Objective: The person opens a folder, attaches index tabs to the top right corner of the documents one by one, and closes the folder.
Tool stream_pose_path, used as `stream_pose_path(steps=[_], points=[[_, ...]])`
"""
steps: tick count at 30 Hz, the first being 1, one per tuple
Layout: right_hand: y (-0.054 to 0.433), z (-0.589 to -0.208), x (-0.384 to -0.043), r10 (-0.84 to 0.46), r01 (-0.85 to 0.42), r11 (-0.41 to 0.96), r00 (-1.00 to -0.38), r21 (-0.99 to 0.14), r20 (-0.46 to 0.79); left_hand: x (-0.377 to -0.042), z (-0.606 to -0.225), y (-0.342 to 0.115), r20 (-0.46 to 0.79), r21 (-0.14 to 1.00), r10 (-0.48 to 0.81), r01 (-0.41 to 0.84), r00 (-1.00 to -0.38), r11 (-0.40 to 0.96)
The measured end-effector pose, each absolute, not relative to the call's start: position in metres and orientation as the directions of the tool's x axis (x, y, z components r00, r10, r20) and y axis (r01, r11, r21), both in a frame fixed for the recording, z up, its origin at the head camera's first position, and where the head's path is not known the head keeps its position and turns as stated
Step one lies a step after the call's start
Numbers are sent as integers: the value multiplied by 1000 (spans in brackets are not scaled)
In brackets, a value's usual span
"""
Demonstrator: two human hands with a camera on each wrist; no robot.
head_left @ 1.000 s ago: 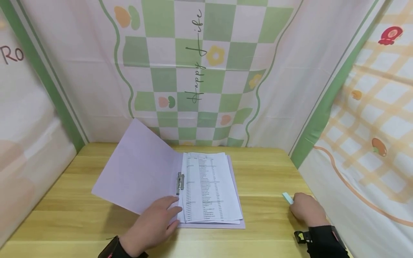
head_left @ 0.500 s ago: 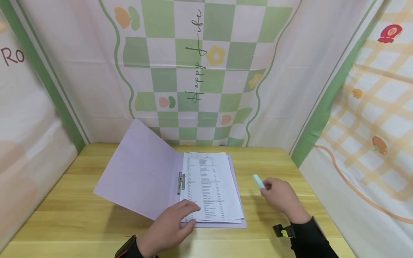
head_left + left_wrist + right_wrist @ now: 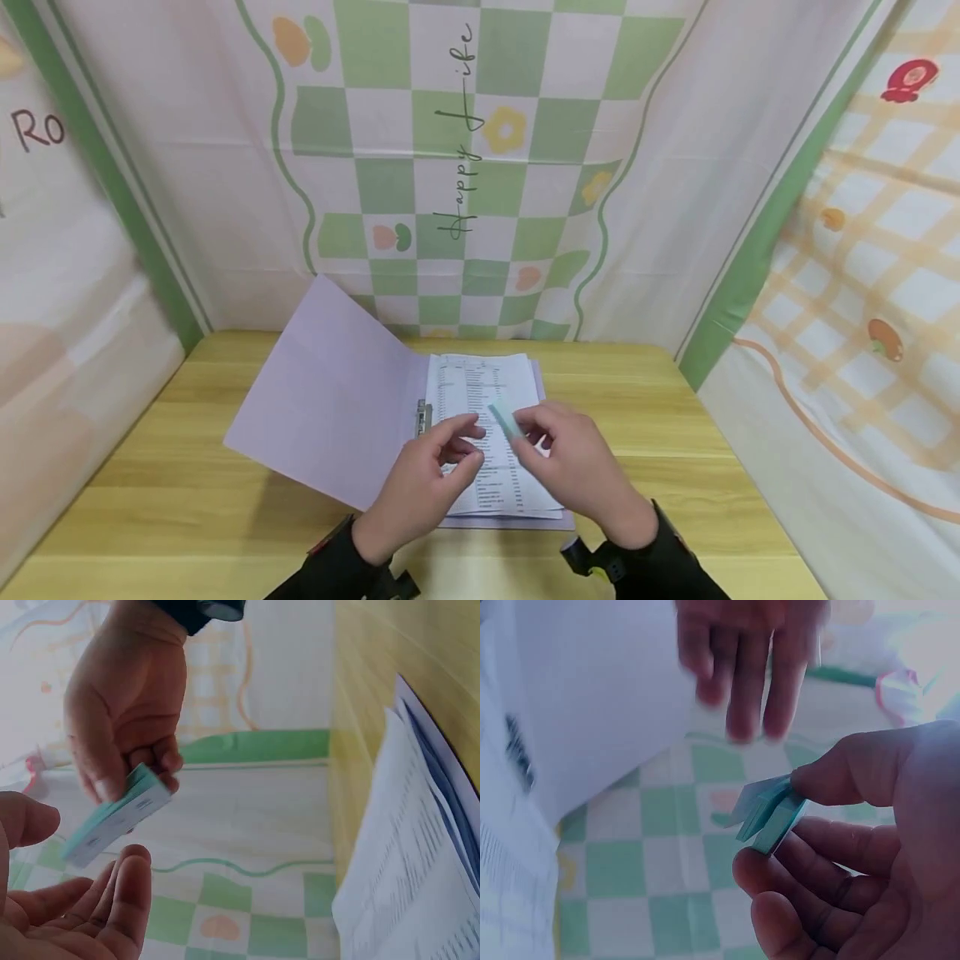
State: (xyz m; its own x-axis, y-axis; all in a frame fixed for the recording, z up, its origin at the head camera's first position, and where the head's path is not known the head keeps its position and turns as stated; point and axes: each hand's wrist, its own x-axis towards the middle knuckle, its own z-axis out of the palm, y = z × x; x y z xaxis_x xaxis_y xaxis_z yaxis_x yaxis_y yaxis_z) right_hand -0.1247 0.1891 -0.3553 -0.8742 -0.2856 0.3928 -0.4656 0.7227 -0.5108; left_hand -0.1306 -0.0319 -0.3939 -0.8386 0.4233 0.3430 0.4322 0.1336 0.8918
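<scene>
Between thumb and fingers, my right hand [image 3: 581,467] pinches a small teal sticky note pad [image 3: 504,421] above the papers. Its layers fan apart in the right wrist view, and the left wrist view shows a pale face with small printed marks. My left hand [image 3: 423,479] is just left of the pad [image 3: 116,821], fingers loosely bent and holding nothing. Below both hands, a stack of printed sheets [image 3: 487,379] lies in an open lilac folder [image 3: 330,400]. A metal clip [image 3: 422,417] sits at the folder's spine, partly hidden by the left hand.
The folder's cover stands tilted up on the left. Everything rests on a wooden table [image 3: 675,433]. A checked curtain [image 3: 450,275] hangs behind it, with more printed fabric [image 3: 847,275] along the right side.
My right hand has carried the sticky note pad from the table's right side leftward over the papers. My left hand has risen from the folder's lower edge and moved right, towards the pad.
</scene>
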Motion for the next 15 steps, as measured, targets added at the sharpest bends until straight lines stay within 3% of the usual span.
stream_pose_path(steps=[6, 15], points=[[169, -346, -114, -362, -569, 656, -814, -497, 454, -133, -386, -30, 315, 945, 436, 321, -843, -63], [163, -341, -108, -367, -612, 641, -775, -463, 515, -134, -382, -35, 464, 870, 363, 493, -808, -12]])
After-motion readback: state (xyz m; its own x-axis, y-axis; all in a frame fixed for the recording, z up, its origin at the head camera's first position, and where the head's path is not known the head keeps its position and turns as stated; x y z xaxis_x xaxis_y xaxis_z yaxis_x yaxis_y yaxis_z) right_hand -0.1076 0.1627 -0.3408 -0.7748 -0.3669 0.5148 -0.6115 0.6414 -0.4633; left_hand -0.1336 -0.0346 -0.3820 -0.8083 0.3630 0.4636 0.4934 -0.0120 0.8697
